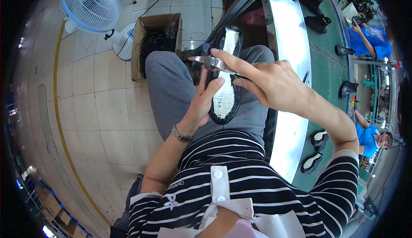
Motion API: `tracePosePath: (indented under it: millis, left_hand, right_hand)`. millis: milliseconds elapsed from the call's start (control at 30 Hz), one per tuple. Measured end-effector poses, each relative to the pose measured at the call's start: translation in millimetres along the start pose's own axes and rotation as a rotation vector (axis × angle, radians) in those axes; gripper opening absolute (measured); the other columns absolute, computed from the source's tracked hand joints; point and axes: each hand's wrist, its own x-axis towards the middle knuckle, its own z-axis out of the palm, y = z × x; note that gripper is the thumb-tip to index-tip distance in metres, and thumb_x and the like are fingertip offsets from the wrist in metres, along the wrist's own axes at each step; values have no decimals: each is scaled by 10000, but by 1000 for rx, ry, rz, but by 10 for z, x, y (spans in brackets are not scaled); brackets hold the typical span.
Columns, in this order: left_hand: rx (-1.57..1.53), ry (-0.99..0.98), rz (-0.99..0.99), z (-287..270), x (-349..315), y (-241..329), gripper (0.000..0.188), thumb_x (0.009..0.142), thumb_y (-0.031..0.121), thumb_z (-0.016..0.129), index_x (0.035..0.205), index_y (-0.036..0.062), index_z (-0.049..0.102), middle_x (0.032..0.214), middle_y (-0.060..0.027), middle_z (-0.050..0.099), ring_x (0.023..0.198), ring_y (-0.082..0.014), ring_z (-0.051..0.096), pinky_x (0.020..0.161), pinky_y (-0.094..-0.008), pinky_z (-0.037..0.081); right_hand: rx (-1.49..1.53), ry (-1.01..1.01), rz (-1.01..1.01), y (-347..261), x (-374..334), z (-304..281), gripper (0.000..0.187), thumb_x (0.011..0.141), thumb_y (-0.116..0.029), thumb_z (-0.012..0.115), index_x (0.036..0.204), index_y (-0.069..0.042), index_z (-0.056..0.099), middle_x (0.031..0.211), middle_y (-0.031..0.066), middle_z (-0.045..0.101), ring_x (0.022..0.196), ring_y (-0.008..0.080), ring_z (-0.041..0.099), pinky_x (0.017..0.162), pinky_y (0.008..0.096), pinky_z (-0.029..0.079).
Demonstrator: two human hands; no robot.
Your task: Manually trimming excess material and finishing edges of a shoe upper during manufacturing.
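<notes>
A black shoe upper on its last (pixel 226 103) lies bottom up above my lap, its white insole board facing me and black edges folded around it. My left hand (pixel 202 100) grips its left side, the thumb pressed on the white board. My right hand (pixel 274 83) is closed on a shiny metal hand tool (pixel 208 61) with a broad, curved head. The tool lies across the middle of the shoe, its head reaching past the left edge. My right fingers partly hide its handles, and I cannot make out its exact kind.
A cardboard box (pixel 135 62) of black scraps and a fan (pixel 91 6) stand ahead on the left. A metal bench (pixel 287 45) runs along my right. Beyond it, a green conveyor (pixel 328 73) carries several black shoes. Two people in blue (pixel 375 40) are farther right.
</notes>
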Motion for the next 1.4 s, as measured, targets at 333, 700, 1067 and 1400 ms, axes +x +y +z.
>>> tracePosePath:
  millis: [333,700,1067,1400]
  left_hand:
    - [23,-90,-182,-198,-36,-4,963,862,-20,659,1537,291,48,1373,-85,425,1223,-185,487,991,-346,460]
    - [207,-223,229,-425,-57,-244,604,892,20,611,1443,100,377,1335,-98,518,1171,-190,563,917,-305,525]
    - [452,-180,283,-51,-65,111,514,761,-25,772,1226,43,565,1095,-52,640,1006,-143,616,837,-290,526]
    - [464,-170,-168,-122,-28,129,1155,676,137,873,1532,149,97,1341,-80,416,1284,-194,401,1056,-354,367]
  right_hand:
    - [-77,89,-189,-135,-113,93,761,921,-96,521,1554,-225,118,530,11,545,360,87,481,341,207,344]
    - [-75,152,-243,-337,-287,234,783,871,-98,547,1547,-248,181,638,91,621,434,134,580,334,275,428]
    - [50,252,-261,-298,-364,516,773,892,-78,522,1549,-251,153,644,115,613,426,164,572,331,290,433]
    - [228,253,-50,63,-130,305,664,963,-190,538,1534,-207,199,518,38,558,381,168,528,357,280,377]
